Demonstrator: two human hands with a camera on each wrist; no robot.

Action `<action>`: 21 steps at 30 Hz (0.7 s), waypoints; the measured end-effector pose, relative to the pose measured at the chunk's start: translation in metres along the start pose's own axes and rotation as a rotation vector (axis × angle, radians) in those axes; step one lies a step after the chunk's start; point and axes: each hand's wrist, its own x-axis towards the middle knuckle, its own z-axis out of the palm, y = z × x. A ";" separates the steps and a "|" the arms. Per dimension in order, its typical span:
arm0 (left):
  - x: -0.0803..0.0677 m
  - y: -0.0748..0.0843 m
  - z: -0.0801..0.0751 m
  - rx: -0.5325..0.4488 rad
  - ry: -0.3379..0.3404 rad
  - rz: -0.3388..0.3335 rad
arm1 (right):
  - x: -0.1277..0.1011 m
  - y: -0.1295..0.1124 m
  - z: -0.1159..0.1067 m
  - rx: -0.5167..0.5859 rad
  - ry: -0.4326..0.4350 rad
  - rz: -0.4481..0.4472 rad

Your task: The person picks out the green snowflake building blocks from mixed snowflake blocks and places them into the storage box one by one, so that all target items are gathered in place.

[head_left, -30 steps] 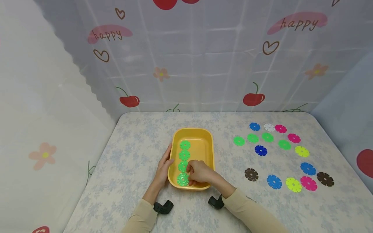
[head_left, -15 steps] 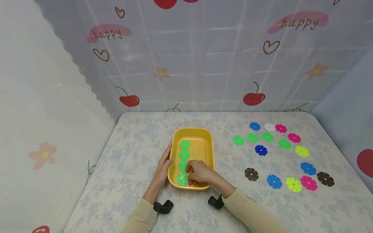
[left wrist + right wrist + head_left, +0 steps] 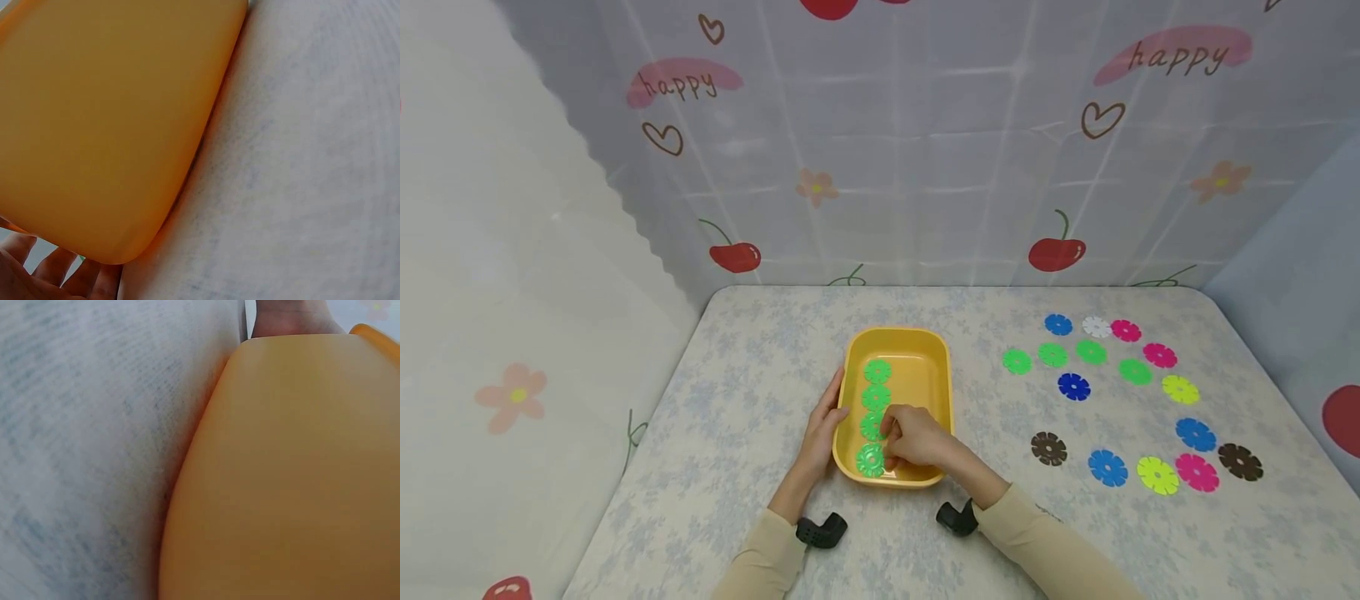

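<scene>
A yellow plastic tray (image 3: 934, 375) lies on the table in the head view. Along its left side runs a column of several green notched plastic discs (image 3: 876, 395). My left hand (image 3: 817, 429) holds the tray's left wall, thumb over the rim and fingers along the outside. Inside the tray, my right hand (image 3: 916, 436) is bent down with curled fingers. Its fingertips are right at the edges of the nearest green disc (image 3: 870, 460) and the one above it (image 3: 871, 426). I cannot tell whether it grips a disc. Both wrist views mostly show the tray's outer wall (image 3: 112, 125).
Loose notched discs are spread over the table's right side: green (image 3: 1053, 354), pink (image 3: 1197, 472), yellow (image 3: 1157, 475), blue (image 3: 1107, 467), brown (image 3: 1048, 448) and white (image 3: 1097, 326). A printed curtain (image 3: 895, 200) hangs behind the flowered table cloth (image 3: 752, 358).
My right hand has shifted slightly away from me along the green discs. My left hand keeps its hold on the tray, which stays in place.
</scene>
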 end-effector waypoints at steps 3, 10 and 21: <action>0.000 0.001 0.000 -0.003 0.002 0.001 | 0.001 -0.001 -0.003 0.017 0.003 -0.030; -0.002 0.002 0.002 -0.006 0.016 -0.006 | -0.010 -0.012 -0.038 0.118 0.008 -0.107; -0.001 0.006 0.004 -0.018 0.014 -0.006 | -0.027 0.030 -0.156 -0.119 0.376 0.063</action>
